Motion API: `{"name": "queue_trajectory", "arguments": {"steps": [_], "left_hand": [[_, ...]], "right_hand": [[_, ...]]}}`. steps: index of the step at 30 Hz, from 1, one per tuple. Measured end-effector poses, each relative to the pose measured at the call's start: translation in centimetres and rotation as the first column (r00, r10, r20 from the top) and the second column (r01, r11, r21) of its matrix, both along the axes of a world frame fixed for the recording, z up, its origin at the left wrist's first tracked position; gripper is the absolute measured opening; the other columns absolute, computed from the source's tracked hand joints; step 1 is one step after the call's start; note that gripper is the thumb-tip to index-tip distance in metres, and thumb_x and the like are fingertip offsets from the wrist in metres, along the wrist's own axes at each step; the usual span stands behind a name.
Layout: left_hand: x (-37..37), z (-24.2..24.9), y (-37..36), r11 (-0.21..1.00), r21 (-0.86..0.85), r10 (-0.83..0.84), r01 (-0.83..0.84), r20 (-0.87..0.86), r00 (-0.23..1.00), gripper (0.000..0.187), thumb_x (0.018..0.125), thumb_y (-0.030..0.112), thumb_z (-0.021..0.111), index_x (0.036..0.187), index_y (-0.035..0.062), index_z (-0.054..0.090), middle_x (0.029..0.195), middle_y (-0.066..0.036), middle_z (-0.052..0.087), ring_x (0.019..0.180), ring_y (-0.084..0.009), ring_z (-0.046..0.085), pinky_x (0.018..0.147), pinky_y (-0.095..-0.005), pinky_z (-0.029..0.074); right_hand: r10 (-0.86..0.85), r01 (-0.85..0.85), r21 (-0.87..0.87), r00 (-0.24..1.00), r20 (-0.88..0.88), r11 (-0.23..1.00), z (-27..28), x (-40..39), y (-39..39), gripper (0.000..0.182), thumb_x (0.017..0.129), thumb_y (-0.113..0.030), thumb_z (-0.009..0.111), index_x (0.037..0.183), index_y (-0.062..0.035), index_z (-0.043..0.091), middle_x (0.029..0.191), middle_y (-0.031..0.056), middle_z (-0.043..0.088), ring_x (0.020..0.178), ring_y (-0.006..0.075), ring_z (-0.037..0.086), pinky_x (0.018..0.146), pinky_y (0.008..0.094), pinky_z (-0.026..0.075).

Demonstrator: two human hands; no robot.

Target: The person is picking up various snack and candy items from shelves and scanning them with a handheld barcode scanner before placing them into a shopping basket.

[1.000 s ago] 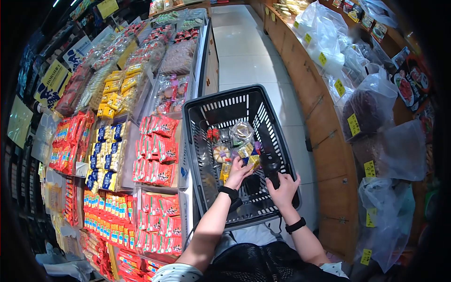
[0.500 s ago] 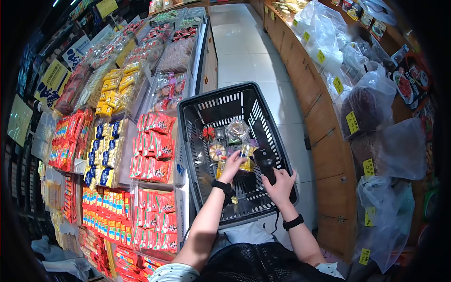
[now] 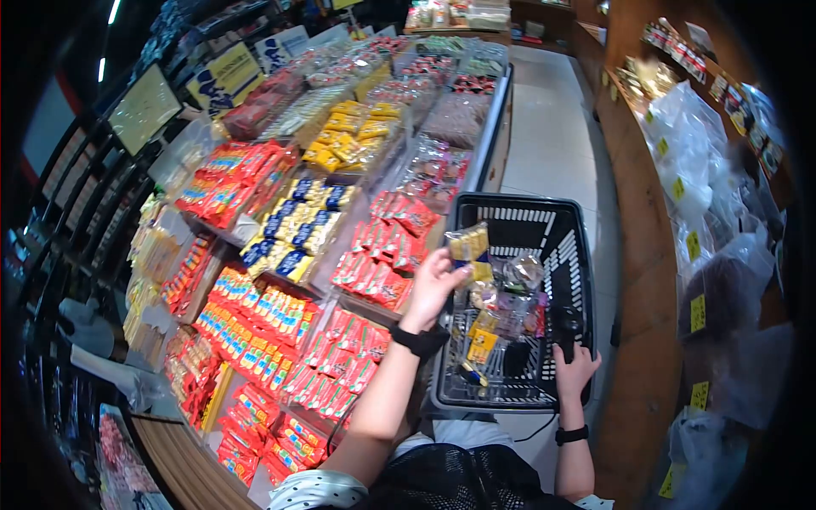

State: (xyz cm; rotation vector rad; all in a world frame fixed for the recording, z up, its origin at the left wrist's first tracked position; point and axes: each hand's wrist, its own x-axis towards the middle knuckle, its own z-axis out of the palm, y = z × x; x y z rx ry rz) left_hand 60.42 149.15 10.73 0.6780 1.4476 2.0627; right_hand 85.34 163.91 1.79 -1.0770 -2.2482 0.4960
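Note:
My left hand (image 3: 432, 287) is closed on a small clear snack packet (image 3: 467, 243) with cream-coloured contents and a navy part, lifted over the left rim of a black plastic shopping basket (image 3: 520, 202). Inside the basket, my right hand (image 3: 576, 371) grips a black handheld device (image 3: 564, 323), shaped like a scanner; it is dark and hard to make out. The basket also holds a yellow packet (image 3: 483, 347), a round clear pack (image 3: 524, 269) and several other wrapped snacks. A black band circles each wrist.
Left of the basket, a sloped display has bins of red packets (image 3: 374, 340), navy-and-cream packets (image 3: 297, 225) and yellow packets (image 3: 353, 132). Along the right stands a wooden counter (image 3: 633, 255) with plastic-bagged goods (image 3: 727, 280) and yellow price tags. A tiled aisle (image 3: 548, 110) runs ahead.
My view has turned left, so the basket appears farther right. My left hand has risen from inside the basket to its left rim with the packet. The right hand still grips the black device.

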Motion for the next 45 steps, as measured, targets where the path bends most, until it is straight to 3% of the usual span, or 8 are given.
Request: {"name": "queue_trajectory", "arguments": {"steps": [7,12,24,26,33,37,42,45], "left_hand": [[-8.3,6.1,-14.4,0.769,-0.066,0.483,-0.635,-0.590,0.647,0.025,0.076,-0.004,0.059,0.100,0.0010,0.059,0.091,-0.006,0.063,0.085,-0.0123,0.060,0.076,-0.0250,0.047],[-13.6,4.4,-20.1,0.594,-0.168,0.284,-0.787,-0.871,0.401,0.021,0.072,0.003,0.064,0.093,0.0009,0.061,0.088,-0.013,0.063,0.082,-0.0233,0.061,0.072,-0.0307,0.046],[-22.5,7.3,-16.8,0.682,-0.170,0.069,-0.711,-0.953,0.295,0.022,0.070,-0.001,0.063,0.091,-0.0001,0.057,0.088,-0.014,0.061,0.084,-0.0267,0.060,0.075,-0.0317,0.047],[-24.8,5.1,-17.3,0.669,-0.309,-0.059,-0.676,-0.928,0.367,0.025,0.070,0.003,0.065,0.093,0.0079,0.056,0.090,-0.009,0.058,0.093,-0.0272,0.054,0.087,-0.0394,0.035],[-23.3,3.4,-16.6,0.350,-0.380,-0.217,-0.856,-0.922,0.321,0.034,0.063,0.001,0.068,0.092,0.0174,0.061,0.102,-0.004,0.047,0.104,-0.0244,0.043,0.084,-0.0398,0.033],[-19.4,4.9,-12.9,0.548,-0.305,-0.217,-0.779,-0.951,0.220,0.037,0.065,0.002,0.065,0.100,0.0112,0.057,0.115,-0.011,0.045,0.111,-0.0296,0.041,0.090,-0.0417,0.035],[-8.1,5.5,-4.0,0.892,-0.382,-0.285,-0.241,-0.890,0.357,0.029,0.074,0.012,0.063,0.101,0.0049,0.056,0.105,-0.014,0.054,0.106,-0.0303,0.048,0.093,-0.0373,0.037],[0.0,2.8,0.5,0.811,-0.581,-0.543,0.065,-0.708,0.451,0.029,0.076,0.017,0.062,0.101,0.0015,0.056,0.097,-0.016,0.057,0.095,-0.0312,0.054,0.083,-0.0368,0.043]], "right_hand": [[-0.012,0.011,0.025,1.000,0.021,1.000,0.2,0.4,-0.8,0.026,0.074,-0.030,0.063,0.083,-0.0054,0.063,0.070,0.0097,0.054,0.077,0.0242,0.052,0.099,0.0464,0.024],[-0.044,0.042,0.045,0.999,0.029,0.998,0.0,0.4,-0.9,0.031,0.072,-0.031,0.064,0.086,-0.0038,0.064,0.071,0.0114,0.054,0.080,0.0262,0.051,0.099,0.0468,0.023],[-0.106,0.104,0.029,0.989,0.104,0.994,0.5,-1.1,-1.2,0.033,0.072,-0.032,0.062,0.082,-0.0012,0.063,0.073,0.0149,0.056,0.084,0.0287,0.051,0.101,0.0482,0.021],[-0.119,0.116,0.040,0.987,0.106,0.992,0.6,-1.1,-1.7,0.034,0.072,-0.033,0.062,0.083,-0.0009,0.064,0.074,0.0153,0.056,0.084,0.0284,0.051,0.101,0.0480,0.021],[-0.108,0.112,-0.018,0.980,0.167,0.994,1.3,-1.4,-1.3,0.039,0.072,-0.035,0.062,0.088,0.0009,0.064,0.079,0.0167,0.058,0.088,0.0287,0.051,0.101,0.0472,0.021],[-0.114,0.107,0.061,0.986,0.125,0.992,0.0,-1.6,-0.4,0.037,0.071,-0.034,0.063,0.088,-0.0015,0.065,0.074,0.0153,0.058,0.079,0.0274,0.054,0.100,0.0469,0.022],[-0.099,0.096,0.033,0.988,0.117,0.995,0.3,-1.7,0.7,0.034,0.071,-0.035,0.061,0.083,-0.0034,0.065,0.072,0.0150,0.059,0.077,0.0268,0.055,0.098,0.0472,0.023],[-0.090,0.088,0.020,0.991,0.104,0.996,-0.1,-1.5,1.4,0.032,0.071,-0.034,0.059,0.079,-0.0039,0.064,0.069,0.0140,0.058,0.075,0.0262,0.055,0.097,0.0470,0.024]]}}
